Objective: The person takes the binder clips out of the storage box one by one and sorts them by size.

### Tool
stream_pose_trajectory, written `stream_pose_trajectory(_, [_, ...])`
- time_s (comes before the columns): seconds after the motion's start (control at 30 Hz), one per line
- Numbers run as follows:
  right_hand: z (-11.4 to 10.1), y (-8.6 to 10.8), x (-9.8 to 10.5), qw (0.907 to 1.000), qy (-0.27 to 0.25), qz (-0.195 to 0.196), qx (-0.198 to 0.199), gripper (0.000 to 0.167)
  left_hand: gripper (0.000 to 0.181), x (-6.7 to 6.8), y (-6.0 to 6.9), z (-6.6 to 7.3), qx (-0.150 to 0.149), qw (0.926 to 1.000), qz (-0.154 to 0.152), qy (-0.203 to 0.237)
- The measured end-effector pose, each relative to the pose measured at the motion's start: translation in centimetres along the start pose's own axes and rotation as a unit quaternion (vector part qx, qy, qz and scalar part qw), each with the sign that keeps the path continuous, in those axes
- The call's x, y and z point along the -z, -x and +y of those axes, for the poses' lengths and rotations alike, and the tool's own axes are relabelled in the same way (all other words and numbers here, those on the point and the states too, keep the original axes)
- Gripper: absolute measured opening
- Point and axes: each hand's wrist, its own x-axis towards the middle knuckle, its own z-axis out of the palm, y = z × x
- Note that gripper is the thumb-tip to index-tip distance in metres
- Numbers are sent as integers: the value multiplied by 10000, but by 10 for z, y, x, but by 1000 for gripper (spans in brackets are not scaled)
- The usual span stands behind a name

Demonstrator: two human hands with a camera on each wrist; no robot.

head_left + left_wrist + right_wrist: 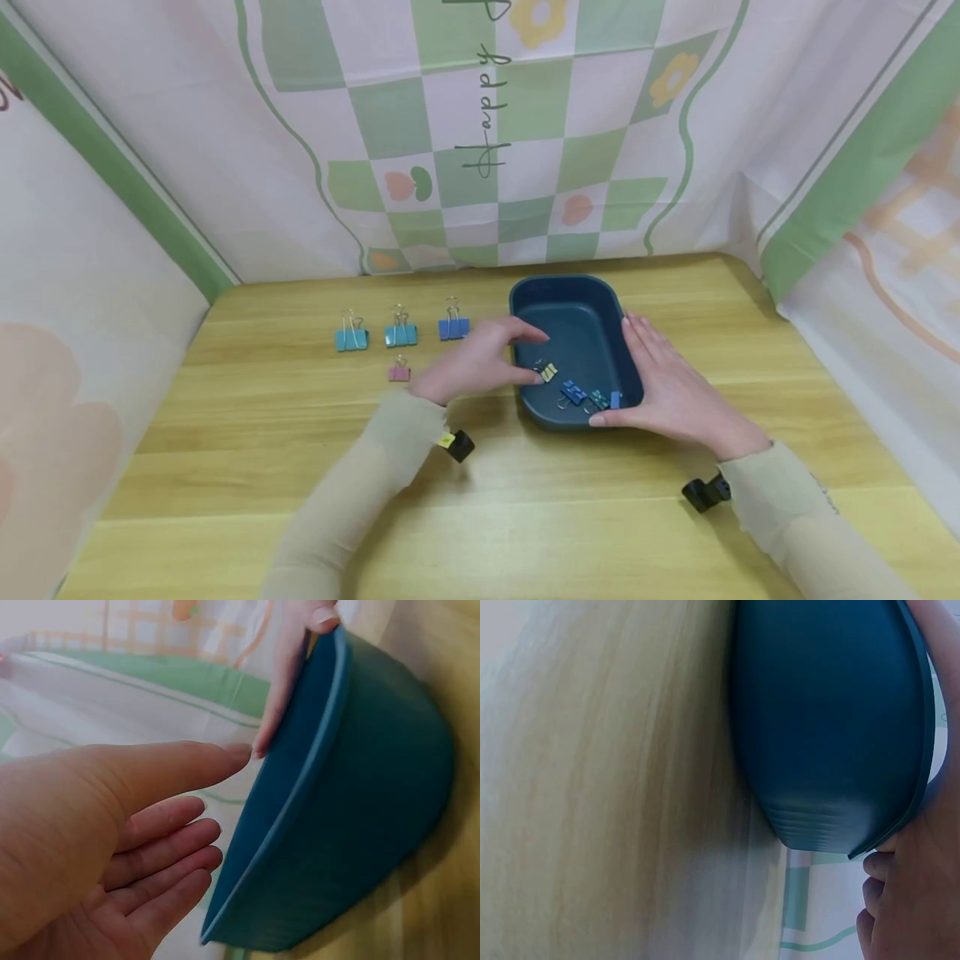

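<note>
My left hand (480, 358) reaches over the left rim of a dark teal plastic bin (573, 321), thumb and fingers apart with nothing between them. Just by its thumb tip, a small yellow binder clip (550, 372) lies on the bin floor. A blue binder clip (573, 392), a green one (599, 400) and another blue one (615, 400) are at the bin's near end. My right hand (675, 392) holds the near right corner, its thumb along the front rim and fingers along the right side. The left wrist view shows the left palm (97, 877) beside the bin.
Left of the bin, two light-blue binder clips (352, 339) (401, 336) and a blue one (453, 329) stand in a row. A small pink clip (399, 373) sits in front. Patterned curtains (495, 125) enclose the wooden table (525, 517) at back and sides.
</note>
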Motion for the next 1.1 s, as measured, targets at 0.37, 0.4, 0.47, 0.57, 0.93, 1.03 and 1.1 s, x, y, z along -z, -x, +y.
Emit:
stream_pose_trajectory(0.37, [-1,0,-1,9994,261,195,115,139,55,-23,-15,8,-238,9972,-411,-576])
stream_pose_trajectory(0.4, [-1,0,-1,9994,272,191,112,139,55,-24,-16,9,-267,9970,-455,-575])
stream_pose_trajectory(0.47, [-1,0,-1,9994,275,197,118,139,53,-27,-19,11,-313,9964,-533,-575])
stream_pose_trajectory(0.57, [0,0,-1,9993,264,201,151,138,52,-30,-25,13,-336,9951,-666,-656])
stream_pose_trajectory(0.93, [1,1,-2,9995,198,151,199,137,50,-45,-42,18,-275,9860,-1086,-1235])
stream_pose_trajectory(1.03, [1,1,-2,9995,207,147,178,137,46,-48,-45,20,-153,9831,-1169,-1404])
stream_pose_trajectory(1.1, [1,1,-2,9996,197,149,153,137,42,-49,-47,21,-33,9818,-1218,-1454])
